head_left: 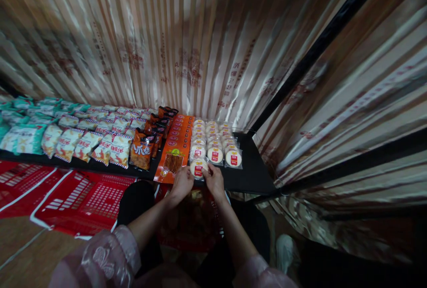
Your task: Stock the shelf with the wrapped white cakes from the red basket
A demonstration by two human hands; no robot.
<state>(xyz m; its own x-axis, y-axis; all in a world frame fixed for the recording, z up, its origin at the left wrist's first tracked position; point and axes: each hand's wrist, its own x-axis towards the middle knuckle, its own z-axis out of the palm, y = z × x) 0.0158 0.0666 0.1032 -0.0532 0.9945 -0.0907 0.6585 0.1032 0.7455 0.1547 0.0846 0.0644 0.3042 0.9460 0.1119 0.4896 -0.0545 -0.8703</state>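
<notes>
Left end of black shelf (256,170): teal-and-white plastic snack bags (25,139)
Below front edge: red perforated plastic baskets (95,196)
Behind back edge: brown-and-cream striped curtain (167,34)

Black shelf (256,168) is leaving room along its right edge; wrapped round snacks (215,154) are blocking leftward, a curtain (187,43) behind.

You pinch one round snack pack (198,169) by its edges — your left hand (182,184) on one side, your right hand (215,182) on the other — at the front of the black shelf (256,170). Beyond it run three rows of matching packs (215,155). To their left you have an orange packet (180,134), then orange bags (142,151), white bags (115,149) and green bags (26,139). Red baskets (90,199) sit below; a striped curtain (160,34) hangs behind.
</notes>
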